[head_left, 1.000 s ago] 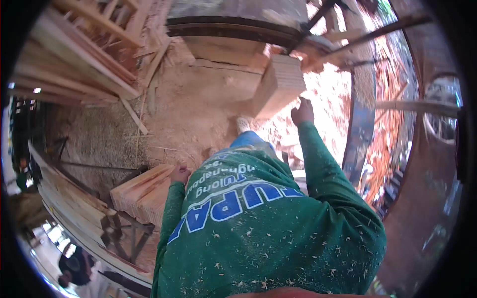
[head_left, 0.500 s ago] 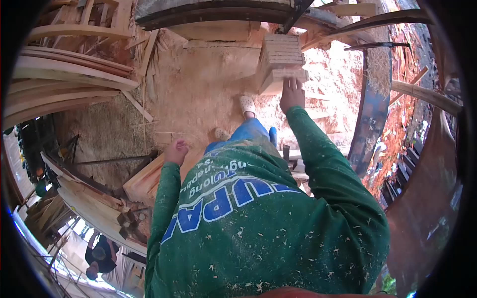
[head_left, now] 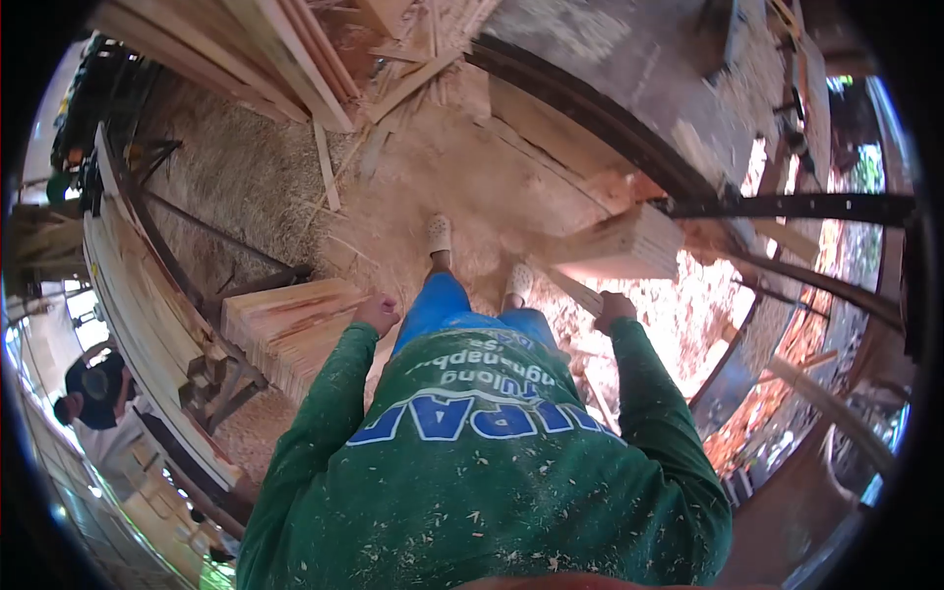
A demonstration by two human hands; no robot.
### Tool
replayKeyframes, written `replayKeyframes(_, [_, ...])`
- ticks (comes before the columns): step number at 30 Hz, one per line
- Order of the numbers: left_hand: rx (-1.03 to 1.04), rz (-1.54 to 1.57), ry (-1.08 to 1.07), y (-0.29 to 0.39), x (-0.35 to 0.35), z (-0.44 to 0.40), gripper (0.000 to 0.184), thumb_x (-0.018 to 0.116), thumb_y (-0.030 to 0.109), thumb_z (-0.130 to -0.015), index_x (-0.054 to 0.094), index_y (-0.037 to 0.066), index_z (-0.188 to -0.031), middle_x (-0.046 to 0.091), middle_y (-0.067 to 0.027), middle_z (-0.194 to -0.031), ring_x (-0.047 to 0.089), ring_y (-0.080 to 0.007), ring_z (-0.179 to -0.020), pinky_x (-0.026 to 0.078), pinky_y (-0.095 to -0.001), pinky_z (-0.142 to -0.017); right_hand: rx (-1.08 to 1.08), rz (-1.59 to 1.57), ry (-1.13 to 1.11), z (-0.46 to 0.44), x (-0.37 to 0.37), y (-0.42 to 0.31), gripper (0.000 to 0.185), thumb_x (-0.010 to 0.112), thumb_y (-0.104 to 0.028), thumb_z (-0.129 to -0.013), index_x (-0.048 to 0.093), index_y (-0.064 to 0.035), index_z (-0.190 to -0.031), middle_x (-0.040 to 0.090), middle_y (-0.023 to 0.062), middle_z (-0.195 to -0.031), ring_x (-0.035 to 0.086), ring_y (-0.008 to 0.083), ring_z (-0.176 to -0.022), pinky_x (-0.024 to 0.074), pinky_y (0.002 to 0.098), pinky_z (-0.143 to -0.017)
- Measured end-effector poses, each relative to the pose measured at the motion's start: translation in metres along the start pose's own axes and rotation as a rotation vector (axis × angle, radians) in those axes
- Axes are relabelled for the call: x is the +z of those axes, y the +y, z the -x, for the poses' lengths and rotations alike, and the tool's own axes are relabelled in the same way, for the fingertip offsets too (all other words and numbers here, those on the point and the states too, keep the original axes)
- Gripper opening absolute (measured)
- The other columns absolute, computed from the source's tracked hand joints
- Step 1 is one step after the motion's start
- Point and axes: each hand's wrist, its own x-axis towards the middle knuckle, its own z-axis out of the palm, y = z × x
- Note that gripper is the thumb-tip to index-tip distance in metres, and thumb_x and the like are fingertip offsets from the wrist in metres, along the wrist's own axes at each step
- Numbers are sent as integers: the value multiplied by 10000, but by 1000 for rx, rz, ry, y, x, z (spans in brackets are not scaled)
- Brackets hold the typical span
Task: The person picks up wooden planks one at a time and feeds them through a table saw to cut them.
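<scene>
My right hand [head_left: 616,309] is closed on one end of a thin wooden board [head_left: 574,287], which slants up and left from the fingers. Beyond it stands a stack of boards [head_left: 621,246] with its cut ends facing right. My left hand [head_left: 378,313] hangs at the other side of my body, holding nothing, its fingers loosely bent and a little apart. Beside that hand is a second stack of pale, reddish-streaked boards [head_left: 295,307].
Sawdust covers the ground [head_left: 393,187] around my feet. Long planks [head_left: 138,275] lean at the left, and more timber [head_left: 265,59] lies at the upper left. A dark-edged work table [head_left: 610,108] is ahead. Another person [head_left: 98,383] is at the far left.
My view and body have turned toward the right. The right hand has come from the top of the stack and now grips a thin board. My feet have shifted.
</scene>
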Motion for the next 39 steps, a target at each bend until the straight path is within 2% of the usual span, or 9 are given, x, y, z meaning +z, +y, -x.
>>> replayKeyframes(11, [33,264,-35,-44,-63,-177,403,760,423,-808,723,106,-1054,741,-124,-946,709,-259,-799,583,-393,-776,-253,-51,157,64,-241,-225,589,803,-273,-629,681,-15,-1144,716,234,-1056,696,389,-995,563,458,-919])
replayKeyframes(14, [-404,828,-172,11,-86,-187,445,681,557,-886,684,118,-961,687,-70,-799,665,-213,-685,567,-407,-658,-72,-120,449,140,-266,-199,644,828,-225,-591,660,51,-1148,727,211,-993,713,337,-927,574,429,-865])
replayKeyframes(16, [-466,1001,-328,29,-73,-212,538,580,668,-925,624,133,-961,615,-9,-719,630,-172,-624,544,-407,-590,-95,-820,313,195,-289,-194,735,825,-167,-571,615,82,-1230,711,164,-1044,691,256,-969,570,384,-841])
replayKeyframes(20, [-11,2018,-629,194,-162,-147,677,540,641,-962,548,94,-1361,682,-112,-1239,663,-280,-1099,536,-474,-966,62,-1403,642,265,-225,-145,769,724,-32,-549,565,47,-1297,661,124,-1137,664,280,-947,569,360,-786])
replayKeyframes(23, [267,2014,-667,282,-210,-143,646,560,536,-992,498,85,-1450,585,-139,-1429,557,-304,-1299,438,-491,-1115,-18,-1576,894,266,-156,-123,679,746,-115,-674,562,13,-1316,656,109,-1137,658,261,-958,558,353,-798])
replayKeyframes(28, [298,1591,-839,393,-218,-138,551,665,370,-969,542,32,-1386,632,-141,-1366,598,-311,-1256,463,-465,-1106,209,-1906,1140,239,-40,-62,563,714,-219,-855,542,3,-1343,623,101,-1214,615,243,-1078,522,385,-930])
replayKeyframes(30, [338,1454,-859,434,-200,-132,560,701,346,-942,550,27,-1376,650,-146,-1339,611,-314,-1241,476,-464,-1095,-46,-2231,1114,220,17,-18,489,619,-328,-1004,541,7,-1351,615,108,-1241,606,249,-1111,522,411,-960])
replayKeyframes(34, [114,1408,-968,486,-151,-100,598,727,332,-921,529,41,-1404,633,-147,-1365,586,-306,-1280,449,-485,-1126,-395,-2112,1566,281,-63,7,466,524,-415,-1038,580,-26,-1288,644,105,-1142,615,250,-1061,495,444,-981])
replayKeyframes(39, [109,1333,-1410,549,-103,-60,735,733,387,-910,423,77,-1499,520,-130,-1497,479,-312,-1391,335,-526,-1202,-986,-1829,1573,298,-211,39,442,462,-448,-1057,599,-42,-1164,650,92,-1034,620,233,-992,482,436,-972])
